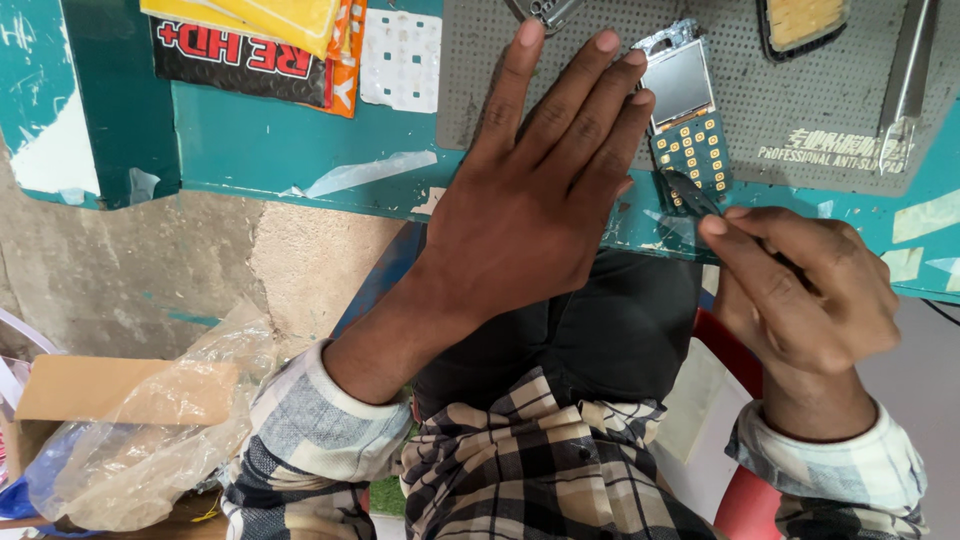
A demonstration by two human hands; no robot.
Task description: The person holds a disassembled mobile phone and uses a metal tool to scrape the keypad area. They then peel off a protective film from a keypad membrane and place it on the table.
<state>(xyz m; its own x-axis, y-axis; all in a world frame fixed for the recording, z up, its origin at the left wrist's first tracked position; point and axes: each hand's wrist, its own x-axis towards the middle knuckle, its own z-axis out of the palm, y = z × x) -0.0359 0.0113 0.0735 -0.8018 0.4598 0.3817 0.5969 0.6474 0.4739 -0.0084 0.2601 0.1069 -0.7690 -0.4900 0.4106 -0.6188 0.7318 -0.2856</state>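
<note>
Phone circuit board [688, 110] lies flat on the grey perforated mat [800, 90] at the near edge of the teal desk [260, 140]. Long axis runs away from the person, tilted slightly left at the far end; small screen at the far end, blue keypad contacts with gold dots toward the person.

Left hand [530, 190] is flat, fingers straight and together, released, holding nothing. Fingertips lie just beside the board's left edge; contact there is unclear.

Right hand [800, 290] is clenched around a thin dark tool [690, 190]. Its tip sits at the keypad end of the board. Most of the shaft is hidden inside the fist, kind of tool unclear.

Tweezers [905, 80] lie at the right of the mat, top cut off. A yellow keypad piece [805, 22] is cut off at the top edge.

Cardboard box [110, 400] on the floor, lower left, holds a crumpled clear plastic bag [150, 430].
</note>
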